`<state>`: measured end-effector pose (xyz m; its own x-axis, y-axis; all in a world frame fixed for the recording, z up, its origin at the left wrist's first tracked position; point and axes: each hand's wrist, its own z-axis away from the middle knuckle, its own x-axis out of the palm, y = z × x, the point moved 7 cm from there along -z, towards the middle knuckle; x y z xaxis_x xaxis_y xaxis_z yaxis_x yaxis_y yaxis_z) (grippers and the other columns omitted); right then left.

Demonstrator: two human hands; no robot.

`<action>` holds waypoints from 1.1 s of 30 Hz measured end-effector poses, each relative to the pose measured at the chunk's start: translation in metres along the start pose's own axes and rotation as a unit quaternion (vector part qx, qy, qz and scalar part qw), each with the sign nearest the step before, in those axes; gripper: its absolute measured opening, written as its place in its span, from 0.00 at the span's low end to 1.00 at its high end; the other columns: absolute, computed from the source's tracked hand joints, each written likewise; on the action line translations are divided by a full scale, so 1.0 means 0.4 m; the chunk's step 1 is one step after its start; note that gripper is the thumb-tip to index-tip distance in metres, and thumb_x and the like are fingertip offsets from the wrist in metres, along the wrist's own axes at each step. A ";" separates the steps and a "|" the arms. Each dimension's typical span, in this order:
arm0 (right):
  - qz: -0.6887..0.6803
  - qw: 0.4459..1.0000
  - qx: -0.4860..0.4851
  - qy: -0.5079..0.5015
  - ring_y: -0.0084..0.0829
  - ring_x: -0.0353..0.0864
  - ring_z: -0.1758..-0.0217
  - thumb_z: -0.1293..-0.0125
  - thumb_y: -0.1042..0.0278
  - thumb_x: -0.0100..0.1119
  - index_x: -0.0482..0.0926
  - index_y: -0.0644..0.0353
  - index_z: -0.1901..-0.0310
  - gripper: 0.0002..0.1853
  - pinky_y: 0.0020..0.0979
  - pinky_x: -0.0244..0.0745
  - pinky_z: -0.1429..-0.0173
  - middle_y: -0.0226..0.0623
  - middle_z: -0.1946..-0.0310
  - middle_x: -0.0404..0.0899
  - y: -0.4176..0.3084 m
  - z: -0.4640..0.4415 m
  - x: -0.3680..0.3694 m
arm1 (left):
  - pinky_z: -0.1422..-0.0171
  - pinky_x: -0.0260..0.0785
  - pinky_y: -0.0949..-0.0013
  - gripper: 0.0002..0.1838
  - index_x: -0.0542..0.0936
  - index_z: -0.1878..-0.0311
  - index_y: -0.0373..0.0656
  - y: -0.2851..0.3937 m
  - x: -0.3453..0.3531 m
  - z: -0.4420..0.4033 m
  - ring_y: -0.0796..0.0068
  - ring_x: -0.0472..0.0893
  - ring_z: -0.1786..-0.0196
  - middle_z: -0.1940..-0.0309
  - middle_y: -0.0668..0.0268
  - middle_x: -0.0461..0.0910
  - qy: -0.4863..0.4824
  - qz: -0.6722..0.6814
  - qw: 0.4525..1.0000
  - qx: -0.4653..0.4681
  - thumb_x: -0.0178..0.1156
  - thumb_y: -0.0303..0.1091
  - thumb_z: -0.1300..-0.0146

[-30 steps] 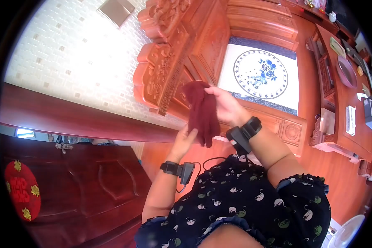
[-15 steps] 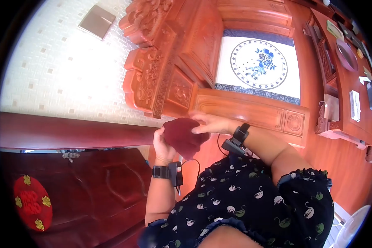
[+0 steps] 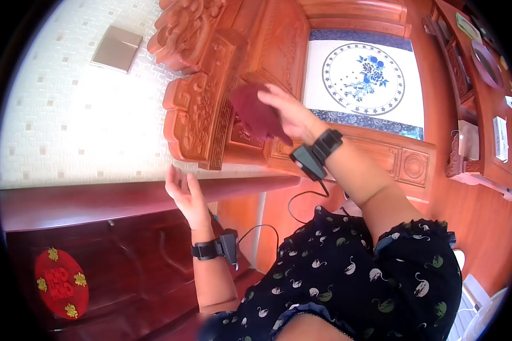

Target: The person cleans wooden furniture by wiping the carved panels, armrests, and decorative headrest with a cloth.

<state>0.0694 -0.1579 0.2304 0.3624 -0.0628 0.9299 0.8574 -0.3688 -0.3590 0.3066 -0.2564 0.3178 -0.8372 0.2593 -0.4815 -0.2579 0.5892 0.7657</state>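
A dark red cloth (image 3: 255,111), folded into a soft bundle, is held by my right hand (image 3: 293,113) against the carved wooden armrest end of the bench (image 3: 210,108). My right fingers lie over the cloth's edge, and its lower corner hangs loose. My left hand (image 3: 188,199) is apart from the cloth, in front of the wall near the dark red door frame. Its fingers are spread and nothing is in them. Each wrist carries a black strap with a small box and a cable.
A white and blue floral cushion (image 3: 367,79) lies on the bench seat. To the right stands a wooden cabinet (image 3: 483,131) with a purple-rimmed basin (image 3: 486,65) and a white box (image 3: 500,139). At lower left is a dark red door (image 3: 136,256) with a red round decoration (image 3: 61,283).
My left hand has let go of the cloth and moved left. My right hand has carried the cloth up and away from me, to the carved armrest.
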 end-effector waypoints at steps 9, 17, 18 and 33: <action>0.506 0.823 -0.187 0.177 0.41 0.57 0.37 0.40 0.52 0.56 0.60 0.45 0.35 0.32 0.40 0.55 0.34 0.41 0.40 0.60 -0.152 -0.264 -0.098 | 0.40 0.57 0.69 0.32 0.63 0.41 0.30 -0.065 0.098 -0.092 0.69 0.68 0.46 0.49 0.60 0.71 -0.083 -0.018 0.990 -0.113 0.36 0.54 0.31; 0.520 0.797 -0.259 0.166 0.42 0.67 0.44 0.42 0.65 0.56 0.69 0.55 0.45 0.22 0.34 0.61 0.39 0.48 0.51 0.68 -0.066 -0.251 -0.083 | 0.37 0.54 0.69 0.34 0.52 0.34 0.37 0.004 0.120 -0.080 0.69 0.65 0.42 0.39 0.59 0.62 -0.044 -0.025 0.991 -0.126 0.31 0.57 0.31; 0.517 0.795 -0.277 0.153 0.43 0.67 0.45 0.43 0.67 0.56 0.70 0.57 0.47 0.21 0.34 0.61 0.40 0.47 0.53 0.69 -0.025 -0.222 -0.069 | 0.37 0.54 0.69 0.34 0.52 0.34 0.37 -0.009 0.114 -0.081 0.69 0.65 0.42 0.39 0.59 0.62 -0.043 -0.028 0.990 -0.129 0.31 0.57 0.31; 0.418 0.818 -0.358 0.169 0.41 0.66 0.60 0.46 0.75 0.56 0.74 0.55 0.54 0.15 0.33 0.63 0.52 0.43 0.65 0.63 0.076 -0.125 0.014 | 0.29 0.44 0.60 0.32 0.46 0.30 0.52 -0.002 0.130 -0.075 0.65 0.53 0.32 0.32 0.64 0.50 -0.052 0.089 0.986 -0.135 0.31 0.57 0.32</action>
<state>0.0793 -0.2157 0.2288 0.4876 -0.7785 0.3953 -0.1161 -0.5065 -0.8544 0.2489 -0.2663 0.3046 -0.8304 0.4258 -0.3593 -0.2413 0.3065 0.9208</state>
